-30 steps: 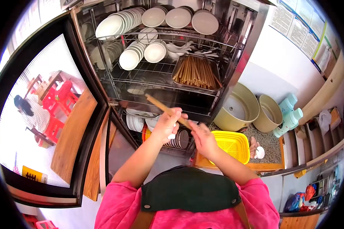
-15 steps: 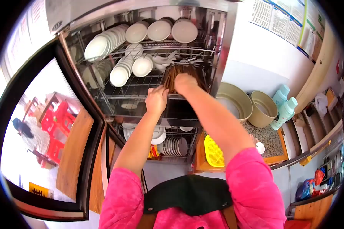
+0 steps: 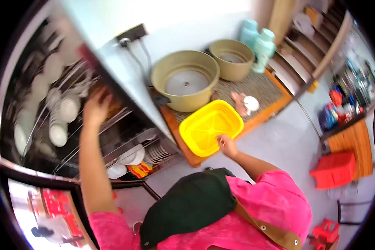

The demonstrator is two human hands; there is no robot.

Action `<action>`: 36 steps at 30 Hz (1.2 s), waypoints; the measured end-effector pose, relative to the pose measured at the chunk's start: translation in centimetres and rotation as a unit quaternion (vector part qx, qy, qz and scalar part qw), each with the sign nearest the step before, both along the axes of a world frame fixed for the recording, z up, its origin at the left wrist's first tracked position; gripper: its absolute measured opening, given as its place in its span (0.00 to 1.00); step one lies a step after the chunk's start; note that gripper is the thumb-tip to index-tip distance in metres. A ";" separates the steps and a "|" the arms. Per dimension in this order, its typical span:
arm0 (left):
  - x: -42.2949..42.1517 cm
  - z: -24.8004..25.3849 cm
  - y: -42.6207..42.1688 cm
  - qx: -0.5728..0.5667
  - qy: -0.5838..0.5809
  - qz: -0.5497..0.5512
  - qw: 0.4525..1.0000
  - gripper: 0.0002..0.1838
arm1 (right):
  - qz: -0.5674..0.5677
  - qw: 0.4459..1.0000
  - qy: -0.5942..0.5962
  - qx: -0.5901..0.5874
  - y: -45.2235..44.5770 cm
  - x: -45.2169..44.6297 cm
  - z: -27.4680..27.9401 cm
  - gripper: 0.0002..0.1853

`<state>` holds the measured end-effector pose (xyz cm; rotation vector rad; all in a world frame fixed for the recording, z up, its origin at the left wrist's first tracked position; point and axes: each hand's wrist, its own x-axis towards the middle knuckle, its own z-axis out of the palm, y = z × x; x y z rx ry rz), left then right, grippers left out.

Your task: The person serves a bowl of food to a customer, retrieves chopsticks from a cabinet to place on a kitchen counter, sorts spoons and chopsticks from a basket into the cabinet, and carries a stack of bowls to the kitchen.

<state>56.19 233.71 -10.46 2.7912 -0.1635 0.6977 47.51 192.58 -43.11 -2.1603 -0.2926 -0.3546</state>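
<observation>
My left hand [image 3: 96,109] reaches into the dish cabinet on the left, its fingers apart at the brown chopsticks [image 3: 113,102]. The hand is partly blurred. Stacked white bowls [image 3: 58,134] and pale spoons [image 3: 82,86] are beside it on the wire rack [image 3: 71,152]. My right hand [image 3: 228,146] is closed at the near rim of a yellow plastic basket [image 3: 198,127], fingertips over the inner side. The basket has slotted walls, with no contents visible. It sits at the front edge of a wood-edged table [image 3: 275,98].
Behind the basket stand a large pot [image 3: 162,89] and a smaller pot [image 3: 233,74]. Two pale-green bottles [image 3: 263,52] are at the table's back. A white cup [image 3: 251,103] is near a pinkish shape. Red stools [image 3: 333,170] stand at right.
The view has swung right. My right hand has left the chopsticks and is now at the yellow basket. My left hand stays by the chopsticks, its fingers now spread.
</observation>
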 end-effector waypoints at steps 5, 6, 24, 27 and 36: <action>1.3 -1.1 2.7 0.001 0.102 0.043 0.994 0.16 | -0.405 0.897 0.099 0.147 -11.4 6.5 -4.9 0.09; 0.9 -1.0 2.9 0.021 0.086 0.061 0.994 0.14 | -0.420 0.887 0.104 0.158 -13.4 8.1 -6.7 0.09; -16.8 -12.4 -8.3 -0.059 0.159 0.168 0.971 0.03 | -0.250 0.679 0.369 0.584 -29.6 23.3 -23.1 0.19; -16.7 -15.0 -8.9 -0.078 0.209 0.106 0.969 0.04 | -0.378 0.720 0.310 0.492 -29.1 22.9 -21.9 0.18; -19.4 -21.2 -8.6 -0.159 0.375 0.075 0.910 0.10 | -0.402 0.877 0.263 -0.015 -30.2 16.6 -5.0 0.16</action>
